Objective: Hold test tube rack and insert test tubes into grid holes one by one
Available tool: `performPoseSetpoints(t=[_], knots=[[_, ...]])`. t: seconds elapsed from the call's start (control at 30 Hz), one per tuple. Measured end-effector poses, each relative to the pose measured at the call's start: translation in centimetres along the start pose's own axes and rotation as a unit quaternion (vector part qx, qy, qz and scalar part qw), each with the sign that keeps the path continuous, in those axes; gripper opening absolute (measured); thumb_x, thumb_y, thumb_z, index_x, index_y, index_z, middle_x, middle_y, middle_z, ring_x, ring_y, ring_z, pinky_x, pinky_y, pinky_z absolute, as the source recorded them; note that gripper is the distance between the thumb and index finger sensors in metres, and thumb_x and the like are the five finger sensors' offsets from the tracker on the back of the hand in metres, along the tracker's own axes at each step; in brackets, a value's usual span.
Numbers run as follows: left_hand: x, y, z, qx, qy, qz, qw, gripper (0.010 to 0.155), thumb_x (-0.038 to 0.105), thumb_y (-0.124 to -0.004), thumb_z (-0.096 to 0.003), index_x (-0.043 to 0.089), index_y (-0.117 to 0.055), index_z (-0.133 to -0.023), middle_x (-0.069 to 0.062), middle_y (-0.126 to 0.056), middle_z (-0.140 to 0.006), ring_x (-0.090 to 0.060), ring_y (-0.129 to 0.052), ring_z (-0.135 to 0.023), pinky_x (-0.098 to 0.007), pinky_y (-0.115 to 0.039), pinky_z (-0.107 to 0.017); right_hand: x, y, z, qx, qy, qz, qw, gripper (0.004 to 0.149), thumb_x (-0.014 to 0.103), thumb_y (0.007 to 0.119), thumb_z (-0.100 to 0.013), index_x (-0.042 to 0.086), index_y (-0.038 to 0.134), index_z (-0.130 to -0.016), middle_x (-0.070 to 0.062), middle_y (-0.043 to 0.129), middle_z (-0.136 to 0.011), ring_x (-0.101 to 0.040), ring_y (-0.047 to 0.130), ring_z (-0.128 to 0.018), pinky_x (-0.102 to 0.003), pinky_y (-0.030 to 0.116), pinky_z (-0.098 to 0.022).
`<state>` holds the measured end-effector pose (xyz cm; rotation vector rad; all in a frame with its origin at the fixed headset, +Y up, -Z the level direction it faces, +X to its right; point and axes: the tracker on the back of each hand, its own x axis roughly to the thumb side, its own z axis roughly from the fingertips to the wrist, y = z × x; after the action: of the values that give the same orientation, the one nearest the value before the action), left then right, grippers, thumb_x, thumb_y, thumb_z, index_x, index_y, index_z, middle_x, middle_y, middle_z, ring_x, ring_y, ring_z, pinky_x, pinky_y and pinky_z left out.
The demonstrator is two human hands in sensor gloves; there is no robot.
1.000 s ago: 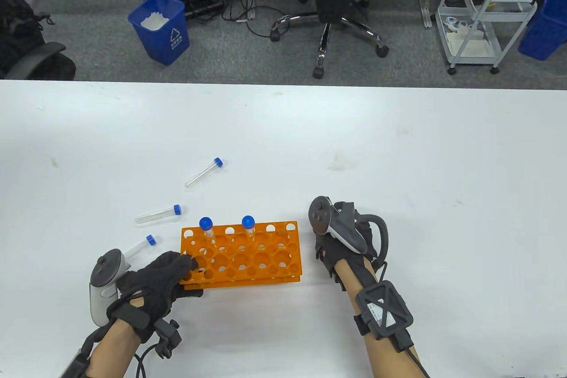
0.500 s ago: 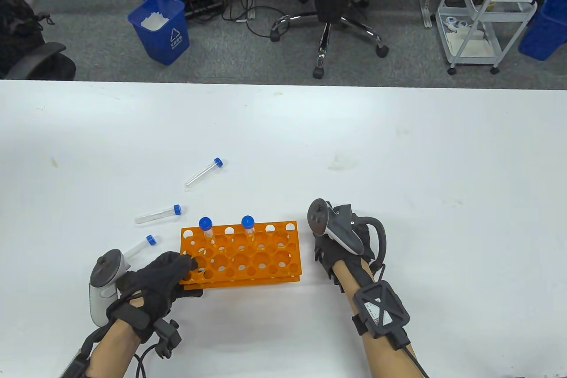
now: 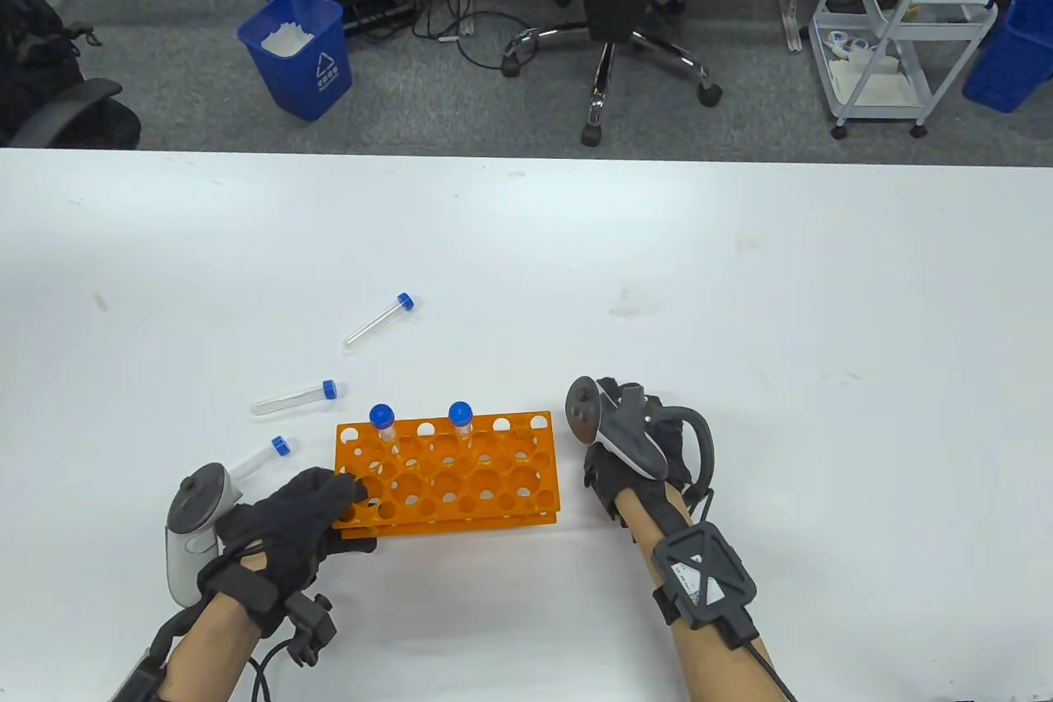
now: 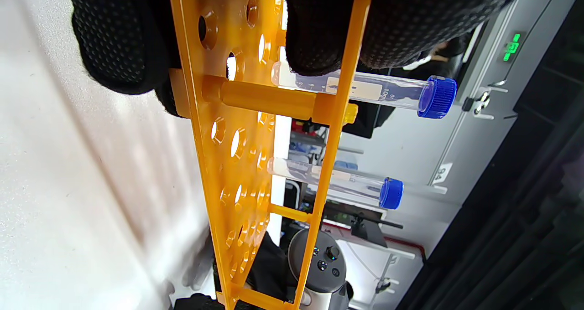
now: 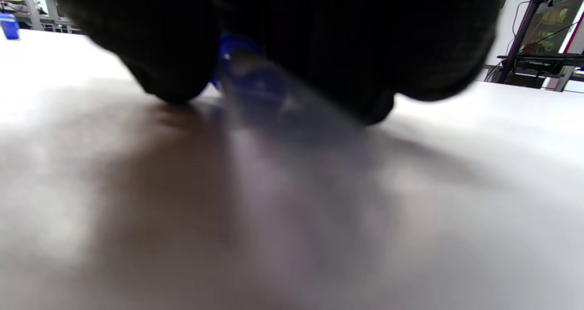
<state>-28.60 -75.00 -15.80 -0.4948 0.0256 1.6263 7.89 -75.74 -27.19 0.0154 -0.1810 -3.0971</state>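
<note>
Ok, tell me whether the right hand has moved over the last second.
Yes, slightly: the right hand has edged left toward the orange rack, which has not moved, and its tracker has tilted.

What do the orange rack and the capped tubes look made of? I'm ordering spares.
The orange grid rack looks like glossy, slightly translucent moulded plastic: light glows through its plates. The clear blue-capped test tubes look like transparent plastic, though glass cannot be ruled out; their blue caps show ribbed, matte plastic.

1. Your rack looks like glossy, slightly translucent orange plastic.
2. Your tubes are clear, smooth plastic with ribbed blue caps.
3. Your glove is black, dotted, matt fabric.
4. The table looks smooth, matt white.
</note>
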Motion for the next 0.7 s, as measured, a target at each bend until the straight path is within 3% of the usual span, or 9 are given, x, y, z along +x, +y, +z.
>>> performPoseSetpoints(t=[0.13, 0.17, 0.2, 0.37, 0.53, 0.67, 0.7], knots=[[0.0, 0.0, 0.0, -0.001, 0.000, 0.000, 1.000, 0.039, 0.051, -0.076, -0.0457, 0.025, -0.078, -0.074, -0.031, -0.059, -0.096, -0.041, -0.098, -0.074, -0.051, -0.088, -0.054, -0.1, 0.0, -0.1, 0.004, 0.002, -0.008, 1.000, 0.060, 0.033, 0.085, -0.040, 0.016, 0.071, -0.095, -0.016, 0.089, -0.079, -0.034, 0.097, -0.052, -0.053, 0.086, -0.040], [0.0, 0.0, 0.0, -0.001, 0.000, 0.000, 1.000, 0.039, 0.051, -0.076, -0.0458, 0.025, -0.078, -0.074, -0.024, -0.058, -0.099, -0.041, -0.098, -0.074, -0.051, -0.088, -0.054, -0.2, 0.0, -0.1, 0.007, 0.003, -0.014, 1.000, 0.060, 0.032, 0.085, -0.040, 0.016, 0.070, -0.096, -0.016, 0.089, -0.079, -0.034, 0.097, -0.053, -0.053, 0.085, -0.040], [0.0, 0.0, 0.0, -0.001, 0.000, 0.001, 1.000, 0.039, 0.051, -0.076, -0.0457, 0.025, -0.078, -0.074, -0.031, -0.059, -0.097, -0.041, -0.098, -0.074, -0.051, -0.088, -0.054, -0.3, -0.1, -0.1, 0.009, 0.004, -0.019, 1.000, 0.061, 0.032, 0.086, -0.040, 0.015, 0.070, -0.096, -0.016, 0.089, -0.079, -0.034, 0.098, -0.053, -0.053, 0.086, -0.040], [0.0, 0.0, 0.0, -0.001, 0.000, 0.001, 1.000, 0.039, 0.051, -0.076, -0.0458, 0.025, -0.078, -0.074, -0.031, -0.059, -0.097, -0.041, -0.098, -0.074, -0.051, -0.088, -0.054, -1.1, -1.3, 0.3, 0.014, 0.007, -0.078, 0.997, 0.063, 0.030, 0.085, -0.040, 0.013, 0.067, -0.097, -0.017, 0.087, -0.080, -0.037, 0.098, -0.055, -0.055, 0.086, -0.041], [0.0, 0.0, -0.2, -0.002, -0.001, 0.001, 1.000, 0.039, 0.051, -0.076, -0.0459, 0.025, -0.078, -0.074, -0.031, -0.058, -0.097, -0.041, -0.098, -0.074, -0.051, -0.088, -0.053, -2.4, -4.5, 2.0, -0.060, -0.012, -0.165, 0.984, 0.061, 0.026, 0.084, -0.039, 0.015, 0.067, -0.097, -0.018, 0.083, -0.084, -0.040, 0.097, -0.062, -0.058, 0.085, -0.045], [0.0, 0.0, -0.1, -0.001, 0.000, 0.000, 1.000, 0.039, 0.051, -0.076, -0.0459, 0.025, -0.078, -0.074, -0.031, -0.059, -0.097, -0.041, -0.098, -0.074, -0.051, -0.088, -0.054, -3.4, -7.8, 3.8, -0.159, -0.061, -0.256, 0.951, 0.058, 0.021, 0.083, -0.039, 0.018, 0.070, -0.095, -0.020, 0.080, -0.088, -0.044, 0.094, -0.069, -0.061, 0.084, -0.049], [0.0, 0.0, -0.1, -0.001, 0.000, 0.001, 1.000, 0.039, 0.051, -0.076, -0.0458, 0.025, -0.078, -0.074, -0.025, -0.058, -0.099, -0.041, -0.098, -0.074, -0.051, -0.088, -0.054, -3.6, -8.7, 4.4, -0.189, -0.081, -0.276, 0.939, 0.057, 0.020, 0.083, -0.039, 0.019, 0.071, -0.095, -0.020, 0.079, -0.089, -0.044, 0.094, -0.070, -0.061, 0.084, -0.049]])
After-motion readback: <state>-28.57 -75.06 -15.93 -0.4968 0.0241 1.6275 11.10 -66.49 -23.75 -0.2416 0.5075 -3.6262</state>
